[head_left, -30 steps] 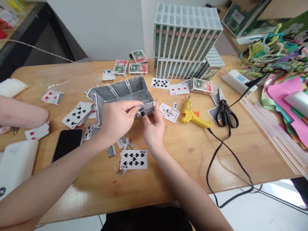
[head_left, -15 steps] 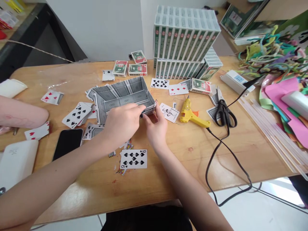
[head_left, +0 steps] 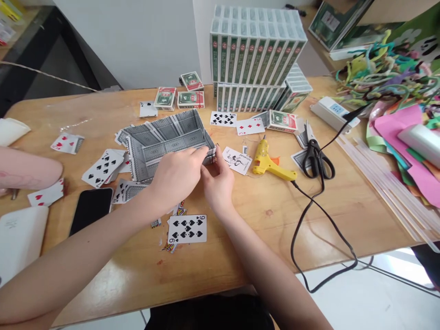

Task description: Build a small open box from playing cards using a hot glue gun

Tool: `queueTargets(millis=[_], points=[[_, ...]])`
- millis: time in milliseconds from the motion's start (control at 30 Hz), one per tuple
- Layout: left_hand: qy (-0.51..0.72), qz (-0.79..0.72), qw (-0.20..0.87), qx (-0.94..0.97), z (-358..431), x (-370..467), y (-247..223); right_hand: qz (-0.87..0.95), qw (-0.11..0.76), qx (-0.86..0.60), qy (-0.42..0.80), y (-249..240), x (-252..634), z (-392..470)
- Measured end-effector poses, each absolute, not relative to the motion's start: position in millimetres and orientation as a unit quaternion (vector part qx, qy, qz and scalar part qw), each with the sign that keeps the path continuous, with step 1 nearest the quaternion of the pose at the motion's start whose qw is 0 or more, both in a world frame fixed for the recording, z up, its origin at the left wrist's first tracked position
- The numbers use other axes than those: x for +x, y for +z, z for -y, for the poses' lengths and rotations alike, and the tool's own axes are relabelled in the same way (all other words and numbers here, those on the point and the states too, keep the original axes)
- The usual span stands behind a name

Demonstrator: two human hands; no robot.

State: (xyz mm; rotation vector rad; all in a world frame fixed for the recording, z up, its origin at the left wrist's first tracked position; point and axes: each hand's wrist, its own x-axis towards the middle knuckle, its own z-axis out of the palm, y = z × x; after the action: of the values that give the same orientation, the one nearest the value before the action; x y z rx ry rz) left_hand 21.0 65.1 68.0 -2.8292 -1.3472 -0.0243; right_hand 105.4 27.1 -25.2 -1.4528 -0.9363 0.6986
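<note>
a person's left hand (head_left: 177,174) bends over the near right corner of an open, rectangular grey playing-card box (head_left: 172,145) on a light brown wooden table (head_left: 254,243), its fingertips hidden and its grip impossible to tell. the right hand (head_left: 219,184), partly closed, holds that corner between thumb and fingers. to the right lie a yellow plastic glue gun (head_left: 270,164) and black-handled metal scissors (head_left: 313,158); a white nine of spades card (head_left: 187,228) lies nearer the camera.
</note>
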Motion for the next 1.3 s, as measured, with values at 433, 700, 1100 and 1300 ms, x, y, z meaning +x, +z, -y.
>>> queueTargets(millis=[433,700,1100,1300], points=[[0.069,0.421,-0.014,-0.904,-74.6,30.0,81.3,0.405,0.562,-0.649,0.313,-15.7,106.5,-24.0],[0.103,0.438,-0.024,-0.893,-84.1,39.0,85.6,0.459,0.53,-0.663,0.262,-16.7,105.6,-23.6],[0.164,0.394,0.022,-0.904,-79.5,46.1,91.7,0.484,0.531,-0.661,0.219,-23.2,106.5,-23.4],[0.115,0.4,-0.013,-0.909,-84.6,42.2,83.8,0.491,0.535,-0.654,0.212,-25.6,108.2,-23.2]])
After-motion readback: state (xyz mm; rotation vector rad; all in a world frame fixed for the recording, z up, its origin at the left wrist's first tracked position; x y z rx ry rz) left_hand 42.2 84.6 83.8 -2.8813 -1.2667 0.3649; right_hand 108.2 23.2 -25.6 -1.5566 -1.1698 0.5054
